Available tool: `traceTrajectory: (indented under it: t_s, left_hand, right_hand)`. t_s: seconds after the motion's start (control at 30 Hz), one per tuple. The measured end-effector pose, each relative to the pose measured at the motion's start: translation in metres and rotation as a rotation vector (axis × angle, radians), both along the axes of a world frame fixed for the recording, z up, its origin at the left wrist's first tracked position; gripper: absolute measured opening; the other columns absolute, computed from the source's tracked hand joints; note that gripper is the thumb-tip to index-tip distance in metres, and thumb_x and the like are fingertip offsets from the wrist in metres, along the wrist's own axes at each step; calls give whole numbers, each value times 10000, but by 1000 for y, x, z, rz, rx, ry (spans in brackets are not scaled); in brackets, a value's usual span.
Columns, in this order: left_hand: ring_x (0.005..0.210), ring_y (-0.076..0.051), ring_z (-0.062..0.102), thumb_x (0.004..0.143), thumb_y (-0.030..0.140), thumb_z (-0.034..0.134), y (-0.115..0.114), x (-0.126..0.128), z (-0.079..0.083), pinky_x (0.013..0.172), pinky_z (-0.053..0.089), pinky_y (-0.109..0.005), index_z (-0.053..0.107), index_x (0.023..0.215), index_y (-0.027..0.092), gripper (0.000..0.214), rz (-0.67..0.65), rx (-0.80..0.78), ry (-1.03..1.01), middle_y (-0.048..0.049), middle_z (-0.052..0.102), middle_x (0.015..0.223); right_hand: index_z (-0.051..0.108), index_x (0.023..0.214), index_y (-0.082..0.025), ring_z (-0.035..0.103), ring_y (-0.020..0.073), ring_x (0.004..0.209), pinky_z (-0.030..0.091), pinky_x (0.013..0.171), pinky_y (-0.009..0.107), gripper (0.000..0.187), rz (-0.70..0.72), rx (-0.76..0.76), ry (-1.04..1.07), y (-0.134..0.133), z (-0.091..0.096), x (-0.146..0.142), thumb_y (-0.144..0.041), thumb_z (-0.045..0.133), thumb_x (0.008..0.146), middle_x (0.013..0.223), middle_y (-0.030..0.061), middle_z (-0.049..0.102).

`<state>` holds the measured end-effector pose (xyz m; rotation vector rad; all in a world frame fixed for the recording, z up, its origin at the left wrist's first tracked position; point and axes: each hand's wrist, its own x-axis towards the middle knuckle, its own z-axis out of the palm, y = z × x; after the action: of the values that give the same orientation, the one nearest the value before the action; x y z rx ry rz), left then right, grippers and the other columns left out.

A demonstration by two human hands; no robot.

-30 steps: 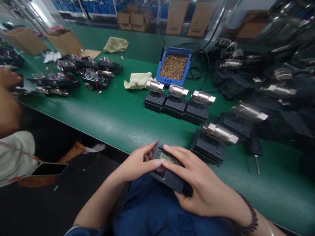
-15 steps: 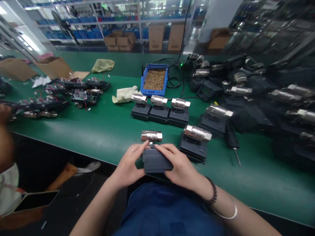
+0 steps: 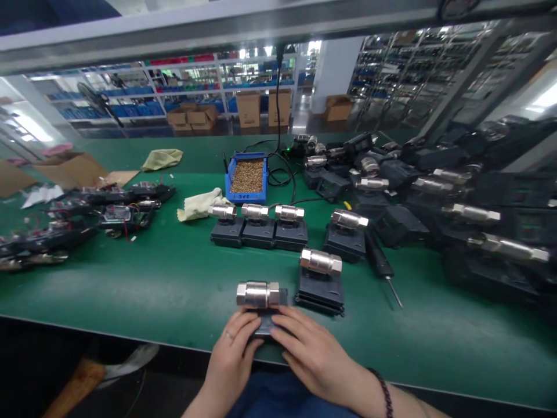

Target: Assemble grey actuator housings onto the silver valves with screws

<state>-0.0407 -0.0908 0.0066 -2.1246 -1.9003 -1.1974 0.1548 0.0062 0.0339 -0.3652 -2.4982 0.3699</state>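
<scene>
A motorized ball valve (image 3: 258,295), a dark box with a shiny metal valve body on it, is at the table's front edge. My left hand (image 3: 232,348), with a ring on one finger, grips the box's left side. My right hand (image 3: 311,351) grips its right side, the fingers lying across the top. Much of the box is hidden under both hands. Just beyond my right hand stands a similar valve unit (image 3: 321,278), its metal body on top. Farther back, several more units stand, three of them side by side in a row (image 3: 259,232).
A screwdriver (image 3: 379,255) lies at the right, beside a pile of valve units (image 3: 435,191). Behind the row are a blue tray (image 3: 246,196) of small brass-coloured parts and a pale cloth (image 3: 201,205). Opened units with wires (image 3: 119,216) lie at the left.
The view has tilted up, showing an overhead beam. The held valve has tipped from lying with its box toward me to sitting with the metal body on top. The other person's arm has left the view.
</scene>
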Motion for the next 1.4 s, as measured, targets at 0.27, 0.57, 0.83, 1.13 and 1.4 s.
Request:
traceTrajectory:
  t_s: [0.27,0.57,0.83,1.13,1.4]
  left_hand:
    - [1180,-267,621,881,111,524,59,-13,-6,956,562,-448,651,1101,209,272,-82,-92,-60,-93,701,1110]
    - [1167,-269,630,883,156,550,61,-23,-2,948,567,-433,654,1085,222,237,-85,-51,-43,-86,696,1123]
    - [1100,-258,661,887,233,600,29,-31,-3,917,578,-420,654,1040,241,162,95,36,20,-63,697,1065]
    - [1142,-273,639,839,169,636,63,-49,-10,949,554,-465,666,1019,219,188,106,6,-116,-75,697,1093]
    - [1241,-270,573,777,115,712,64,-48,-8,1032,504,-448,656,1103,201,342,-10,-135,-222,-114,683,1191]
  right_hand:
    - [649,1138,-215,635,310,1135,587,881,524,272,-616,-42,144,37,-27,48,-240,583,875,1255,154,607]
    - [660,1121,-215,620,279,1184,579,927,463,316,-462,-116,135,36,-22,44,-92,548,853,1262,139,643]
    - [646,1122,-208,593,319,1211,575,927,497,383,-422,-132,121,19,-26,21,-39,596,782,1281,149,630]
    - [676,1097,-194,596,311,1209,547,969,498,346,-454,-200,45,57,-31,-10,-53,577,796,1312,149,608]
    - [689,1095,-250,715,272,986,628,773,381,386,-447,15,167,80,-69,5,-495,441,929,1249,95,662]
